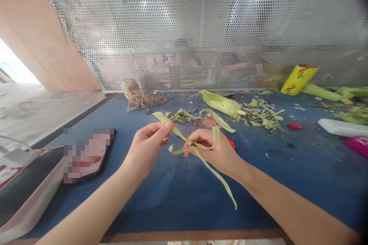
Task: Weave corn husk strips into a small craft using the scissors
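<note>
Over the blue table, my left hand (151, 141) pinches one end of a pale green corn husk strip (220, 180) between thumb and fingers. My right hand (211, 147) grips the husk near a small knot in the middle. From that knot one long tail hangs down to the right, a loop curls over my right hand, and a short end sticks out below. Behind my hands lie a small heap of shredded husk bits (182, 116) and a loose curved husk strip (220, 120). A whole corn husk (221, 103) rests farther back. Part of a red object shows behind my right hand.
A phone (93, 153) lies at left beside a dark open case (28, 180). A twine bundle (146, 99), a yellow tube (299, 79), husk scraps (266, 115) and a white bottle-like object (342, 127) are on the table (161, 210). A perforated metal screen (201, 26) stands behind; people sit beyond it.
</note>
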A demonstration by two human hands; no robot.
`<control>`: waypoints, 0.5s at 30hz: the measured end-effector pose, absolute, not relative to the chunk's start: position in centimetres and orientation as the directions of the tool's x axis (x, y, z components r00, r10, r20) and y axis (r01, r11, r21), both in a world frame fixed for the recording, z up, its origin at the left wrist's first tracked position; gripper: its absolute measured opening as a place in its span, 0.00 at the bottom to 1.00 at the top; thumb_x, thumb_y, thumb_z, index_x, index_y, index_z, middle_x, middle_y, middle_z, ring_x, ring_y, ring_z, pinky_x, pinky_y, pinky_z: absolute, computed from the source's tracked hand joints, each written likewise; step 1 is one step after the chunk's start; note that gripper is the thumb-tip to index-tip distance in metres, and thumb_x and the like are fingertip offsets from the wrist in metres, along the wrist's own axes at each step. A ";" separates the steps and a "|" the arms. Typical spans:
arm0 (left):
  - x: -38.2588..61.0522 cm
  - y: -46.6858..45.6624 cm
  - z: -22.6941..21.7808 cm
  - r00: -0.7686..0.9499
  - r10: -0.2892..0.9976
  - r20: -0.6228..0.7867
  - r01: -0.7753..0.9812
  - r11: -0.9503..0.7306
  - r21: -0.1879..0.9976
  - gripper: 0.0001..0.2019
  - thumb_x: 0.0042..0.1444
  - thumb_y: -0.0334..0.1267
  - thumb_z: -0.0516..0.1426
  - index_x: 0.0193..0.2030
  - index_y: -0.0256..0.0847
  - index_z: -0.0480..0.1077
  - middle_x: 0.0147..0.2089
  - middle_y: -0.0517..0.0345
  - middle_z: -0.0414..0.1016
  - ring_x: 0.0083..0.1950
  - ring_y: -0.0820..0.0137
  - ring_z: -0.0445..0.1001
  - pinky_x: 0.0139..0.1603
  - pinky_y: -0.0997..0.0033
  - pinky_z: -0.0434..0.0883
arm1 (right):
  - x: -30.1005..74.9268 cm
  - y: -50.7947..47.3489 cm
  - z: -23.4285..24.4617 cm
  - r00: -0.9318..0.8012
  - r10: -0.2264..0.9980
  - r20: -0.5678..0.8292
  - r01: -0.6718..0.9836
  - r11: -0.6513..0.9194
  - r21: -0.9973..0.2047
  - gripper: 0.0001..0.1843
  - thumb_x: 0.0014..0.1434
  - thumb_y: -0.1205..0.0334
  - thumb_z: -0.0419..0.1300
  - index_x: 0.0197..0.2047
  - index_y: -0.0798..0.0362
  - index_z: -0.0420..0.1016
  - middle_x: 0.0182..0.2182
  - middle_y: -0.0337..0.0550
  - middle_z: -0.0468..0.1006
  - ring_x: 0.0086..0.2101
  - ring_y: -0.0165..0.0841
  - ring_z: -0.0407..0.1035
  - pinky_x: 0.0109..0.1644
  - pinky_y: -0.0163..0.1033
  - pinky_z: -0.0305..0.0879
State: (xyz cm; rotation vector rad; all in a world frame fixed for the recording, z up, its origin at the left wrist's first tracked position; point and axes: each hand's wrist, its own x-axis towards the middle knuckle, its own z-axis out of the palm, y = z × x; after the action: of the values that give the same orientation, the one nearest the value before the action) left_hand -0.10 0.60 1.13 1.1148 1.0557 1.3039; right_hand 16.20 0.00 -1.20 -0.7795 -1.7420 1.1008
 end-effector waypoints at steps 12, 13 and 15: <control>0.1 0.9 0.1 0.249 0.963 0.099 0.111 -0.130 0.985 0.15 0.45 0.36 0.60 0.41 0.35 0.70 0.26 0.60 0.73 0.31 0.71 0.72 0.35 0.71 0.69 | 17.7 0.3 -0.3 -0.539 0.792 0.287 0.191 0.447 -0.874 0.23 0.53 0.70 0.53 0.52 0.47 0.60 0.44 0.41 0.71 0.42 0.32 0.67 0.43 0.37 0.63; 0.0 1.0 0.2 0.238 0.965 0.112 0.135 -0.147 0.980 0.14 0.44 0.36 0.60 0.40 0.35 0.71 0.26 0.60 0.73 0.31 0.71 0.72 0.36 0.71 0.68 | 17.8 0.4 -0.3 -0.518 0.811 0.271 0.213 0.430 -0.878 0.18 0.55 0.67 0.51 0.50 0.48 0.63 0.42 0.41 0.72 0.39 0.31 0.67 0.41 0.36 0.63; -0.1 1.1 0.2 0.219 0.966 0.140 0.211 -0.187 0.960 0.13 0.43 0.36 0.61 0.38 0.34 0.73 0.28 0.58 0.74 0.31 0.71 0.71 0.36 0.71 0.68 | 17.9 0.7 -0.1 -0.453 0.845 0.284 0.275 0.436 -0.857 0.11 0.58 0.62 0.49 0.42 0.51 0.69 0.36 0.41 0.74 0.34 0.30 0.68 0.36 0.35 0.63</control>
State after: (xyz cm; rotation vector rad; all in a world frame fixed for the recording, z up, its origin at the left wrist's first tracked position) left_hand -0.09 1.05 0.18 1.5925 1.1357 1.0546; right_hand 17.90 0.72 -0.09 -0.9434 -1.9514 0.9819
